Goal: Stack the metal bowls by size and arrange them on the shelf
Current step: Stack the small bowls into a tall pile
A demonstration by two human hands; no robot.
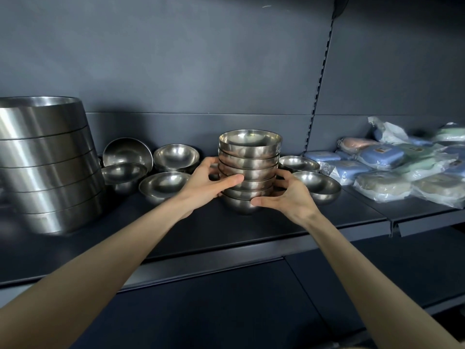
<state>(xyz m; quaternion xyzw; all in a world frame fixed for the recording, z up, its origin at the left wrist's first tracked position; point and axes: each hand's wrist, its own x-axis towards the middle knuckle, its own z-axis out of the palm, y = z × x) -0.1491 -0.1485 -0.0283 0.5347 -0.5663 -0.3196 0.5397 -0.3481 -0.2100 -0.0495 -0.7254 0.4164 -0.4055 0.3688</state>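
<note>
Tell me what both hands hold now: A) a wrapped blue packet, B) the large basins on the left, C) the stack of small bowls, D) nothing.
C: the left hand and right hand curl round opposite sides of the stack of small bowls.

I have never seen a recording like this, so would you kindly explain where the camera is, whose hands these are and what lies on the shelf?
There is no machine here: a person wears one wide camera on the head, looking forward and down, so both bare arms reach in from below. The left hand and right hand grip a stack of small metal bowls from either side at the dark shelf. Several loose bowls sit on both sides of it, a stack of large metal bowls stands far left, and plastic-wrapped packs lie to the right.
</note>
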